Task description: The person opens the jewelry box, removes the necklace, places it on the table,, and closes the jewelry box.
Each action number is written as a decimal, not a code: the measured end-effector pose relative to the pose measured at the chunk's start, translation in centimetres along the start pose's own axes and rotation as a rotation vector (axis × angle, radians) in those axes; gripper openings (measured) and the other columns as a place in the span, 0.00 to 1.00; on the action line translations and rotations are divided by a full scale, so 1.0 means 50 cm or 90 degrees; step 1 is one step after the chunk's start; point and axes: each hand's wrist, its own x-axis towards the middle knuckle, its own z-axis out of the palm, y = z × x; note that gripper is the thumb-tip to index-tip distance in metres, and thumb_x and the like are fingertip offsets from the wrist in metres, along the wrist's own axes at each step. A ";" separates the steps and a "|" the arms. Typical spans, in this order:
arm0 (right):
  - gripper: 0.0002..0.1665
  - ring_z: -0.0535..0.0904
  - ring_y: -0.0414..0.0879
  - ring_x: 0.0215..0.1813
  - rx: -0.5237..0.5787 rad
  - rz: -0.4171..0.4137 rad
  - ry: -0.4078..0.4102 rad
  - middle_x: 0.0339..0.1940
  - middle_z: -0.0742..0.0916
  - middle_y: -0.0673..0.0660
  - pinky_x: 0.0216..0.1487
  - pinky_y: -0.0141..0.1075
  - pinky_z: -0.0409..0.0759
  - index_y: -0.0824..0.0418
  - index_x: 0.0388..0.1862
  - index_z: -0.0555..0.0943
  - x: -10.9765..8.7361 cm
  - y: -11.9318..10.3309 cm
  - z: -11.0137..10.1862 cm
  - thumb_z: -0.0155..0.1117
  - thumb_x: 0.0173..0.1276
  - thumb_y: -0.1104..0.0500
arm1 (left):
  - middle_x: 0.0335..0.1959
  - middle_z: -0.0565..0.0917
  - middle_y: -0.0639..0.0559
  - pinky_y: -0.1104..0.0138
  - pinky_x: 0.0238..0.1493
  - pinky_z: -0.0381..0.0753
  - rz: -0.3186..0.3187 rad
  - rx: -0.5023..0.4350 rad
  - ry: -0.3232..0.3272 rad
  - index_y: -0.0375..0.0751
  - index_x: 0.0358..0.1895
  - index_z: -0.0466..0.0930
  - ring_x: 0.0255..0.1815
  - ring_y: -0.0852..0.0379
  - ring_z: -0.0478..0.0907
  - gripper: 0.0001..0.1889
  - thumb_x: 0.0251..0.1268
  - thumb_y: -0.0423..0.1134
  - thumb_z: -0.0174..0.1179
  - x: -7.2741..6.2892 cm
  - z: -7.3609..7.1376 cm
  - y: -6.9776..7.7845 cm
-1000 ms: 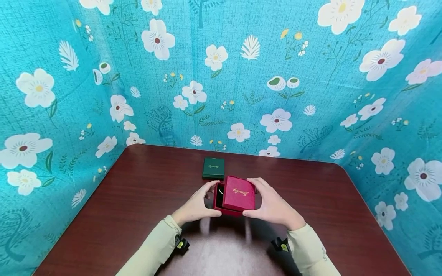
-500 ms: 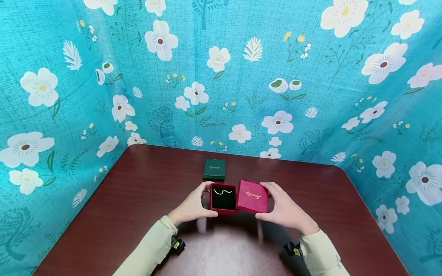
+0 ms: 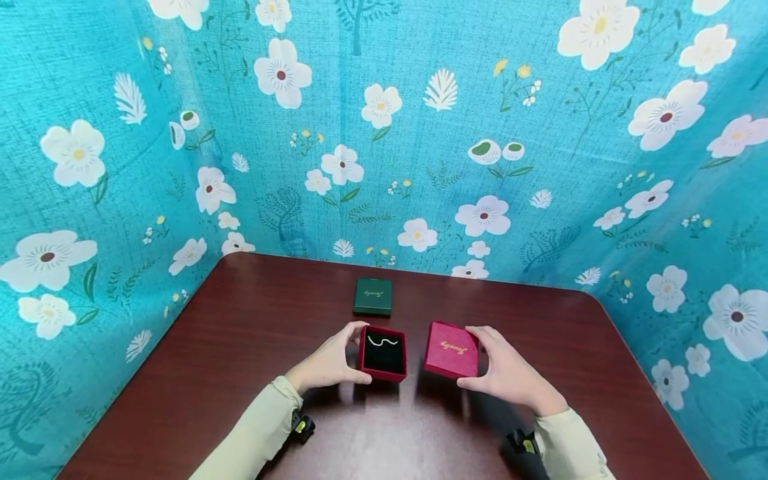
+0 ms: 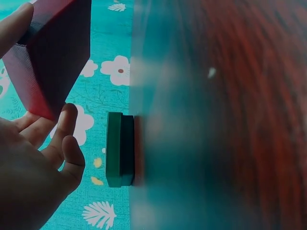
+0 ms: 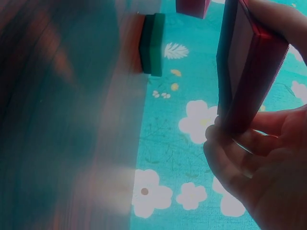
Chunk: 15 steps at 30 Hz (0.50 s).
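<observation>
Between the fingers of the left hand (image 3: 327,359) and right hand (image 3: 516,373), the red box base (image 3: 383,376) and red lid (image 3: 451,351) leave a gap. Beyond the left fingertips the green box (image 3: 373,297) blocks passage; beyond the right, tabletop (image 3: 528,317) lies free.

The red box (image 3: 383,376) is black inside; the crimson lid (image 3: 452,352) bears gold lettering (image 3: 453,349). A second box (image 3: 373,297) is green. White flowers (image 3: 483,216) pattern the turquoise cloth (image 3: 396,57); the counter (image 3: 258,313) is reddish brown.
</observation>
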 end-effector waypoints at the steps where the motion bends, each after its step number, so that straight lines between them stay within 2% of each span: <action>1: 0.62 0.69 0.47 0.53 -0.003 0.005 -0.002 0.56 0.72 0.51 0.36 0.35 0.79 0.58 0.67 0.63 -0.001 0.003 0.001 0.83 0.33 0.44 | 0.51 0.73 0.52 0.56 0.51 0.73 -0.002 0.001 -0.003 0.44 0.68 0.57 0.51 0.56 0.69 0.49 0.41 0.49 0.76 0.000 0.000 -0.001; 8: 0.61 0.68 0.48 0.54 -0.026 0.012 -0.014 0.56 0.73 0.52 0.37 0.37 0.80 0.59 0.66 0.64 -0.005 0.027 0.003 0.82 0.33 0.42 | 0.47 0.72 0.52 0.59 0.45 0.73 -0.030 0.039 -0.005 0.43 0.68 0.57 0.48 0.55 0.69 0.50 0.41 0.52 0.76 -0.001 -0.002 -0.006; 15: 0.60 0.69 0.47 0.52 -0.055 0.005 -0.022 0.54 0.74 0.53 0.38 0.37 0.79 0.61 0.65 0.66 -0.004 0.056 0.006 0.81 0.33 0.41 | 0.40 0.74 0.52 0.62 0.39 0.74 -0.048 0.043 -0.010 0.42 0.67 0.57 0.42 0.55 0.71 0.50 0.41 0.52 0.76 -0.001 -0.003 -0.012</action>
